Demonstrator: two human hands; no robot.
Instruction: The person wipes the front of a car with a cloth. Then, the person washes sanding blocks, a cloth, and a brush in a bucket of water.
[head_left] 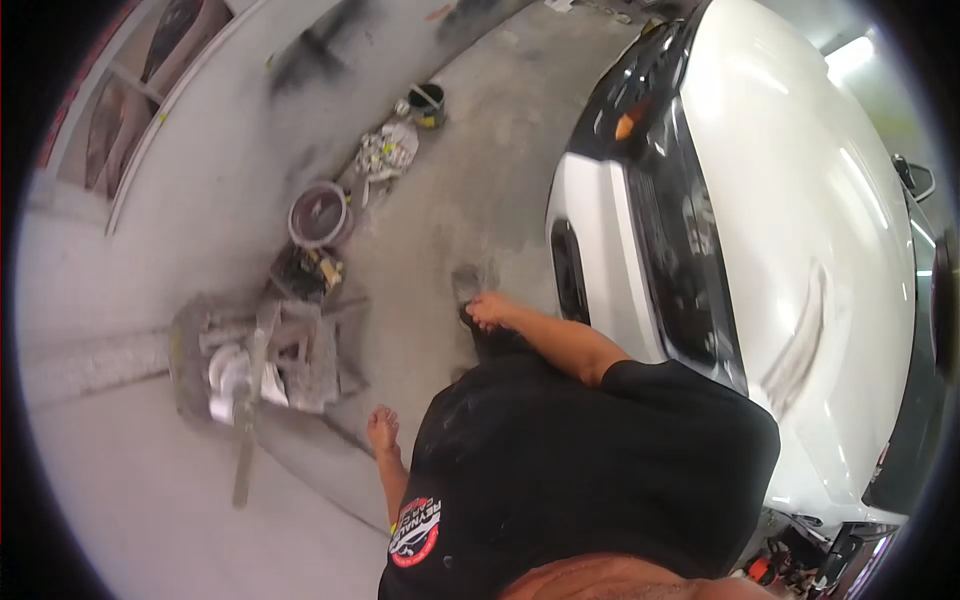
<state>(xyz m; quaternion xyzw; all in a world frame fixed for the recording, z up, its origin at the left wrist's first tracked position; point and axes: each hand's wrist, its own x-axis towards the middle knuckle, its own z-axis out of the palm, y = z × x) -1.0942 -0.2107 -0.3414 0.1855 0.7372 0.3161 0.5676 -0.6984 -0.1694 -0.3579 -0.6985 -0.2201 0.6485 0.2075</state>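
My left hand (382, 428) hangs by my side with its fingers loosely curled, and nothing shows in it. In front of my body is my right hand (487, 310), its fingers bent together; what they hold, if anything, is hidden. A dark shoe (465, 280) shows on the floor just beyond it. To my right stands a white car (740, 120), close to my right arm. Its hood has a grey smudged streak (805, 340). A dusty stand (310, 360) with pale, shiny pieces on it is nearest to my left hand.
Along the left wall (230, 170) stand a round bucket (322, 215), a dark box of small items (308, 272), a heap of crumpled material (385, 152) and a black bucket (427, 108). Concrete floor (470, 180) runs between them and the car. Red equipment (765, 570) lies at lower right.
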